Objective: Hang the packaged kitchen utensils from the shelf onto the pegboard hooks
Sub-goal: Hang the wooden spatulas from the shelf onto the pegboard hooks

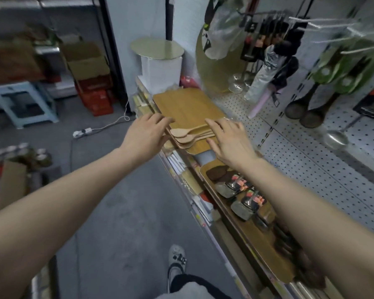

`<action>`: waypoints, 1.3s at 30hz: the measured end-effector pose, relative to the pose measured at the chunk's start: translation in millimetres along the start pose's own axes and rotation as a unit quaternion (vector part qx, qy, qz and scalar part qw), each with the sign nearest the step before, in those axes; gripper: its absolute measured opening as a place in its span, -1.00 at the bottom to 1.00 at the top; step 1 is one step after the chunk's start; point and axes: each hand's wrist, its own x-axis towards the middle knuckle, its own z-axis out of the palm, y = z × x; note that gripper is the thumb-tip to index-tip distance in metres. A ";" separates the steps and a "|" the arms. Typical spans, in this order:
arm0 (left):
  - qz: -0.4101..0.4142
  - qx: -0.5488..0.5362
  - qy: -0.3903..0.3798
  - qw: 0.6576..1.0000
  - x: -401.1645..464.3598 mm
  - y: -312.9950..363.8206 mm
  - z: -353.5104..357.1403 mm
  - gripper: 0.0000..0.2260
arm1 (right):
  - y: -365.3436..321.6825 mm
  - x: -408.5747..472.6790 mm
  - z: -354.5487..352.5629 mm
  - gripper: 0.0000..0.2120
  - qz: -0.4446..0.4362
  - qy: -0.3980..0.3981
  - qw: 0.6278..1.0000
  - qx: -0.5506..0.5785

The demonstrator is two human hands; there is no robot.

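Several light wooden spoons (pixel 187 135) lie stacked on a wooden cutting board (pixel 188 104) on the shelf (pixel 235 214). My left hand (pixel 146 135) reaches in from the left with straight fingers, its fingertips at the board's edge beside the spoon heads. My right hand (pixel 229 138) hovers over the spoon handles with fingers spread, holding nothing. The white pegboard (pixel 307 160) rises behind the shelf at the right. Its hooks (pixel 324 24) stick out near the top, and wooden ladles in green packaging (pixel 324 83) hang from some.
Packaged utensils with dark heads (pixel 240 188) lie further along the shelf, toward me. A metal ladle (pixel 336 138) and black-handled tools (pixel 266 35) hang on the pegboard. Cardboard boxes (pixel 86 61), a blue stool (pixel 24 102) and a power strip (pixel 82 132) stand on the grey floor.
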 end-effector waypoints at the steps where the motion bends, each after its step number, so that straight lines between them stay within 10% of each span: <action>1: -0.004 -0.001 -0.001 1.000 14.1 -8.3 5.8 -0.58 | 4.8 17.0 6.2 -0.49 -0.004 -0.004 1.000 0.003; 14: -0.007 -0.059 -0.054 0.997 154.2 -100.4 103.4 -0.59 | 46.0 161.6 107.5 -0.51 0.023 -0.028 0.999 0.031; 39: 0.261 -0.164 -0.255 0.917 326.5 -195.9 346.2 -0.68 | 59.3 214.5 314.0 -0.63 0.419 -0.154 0.895 0.010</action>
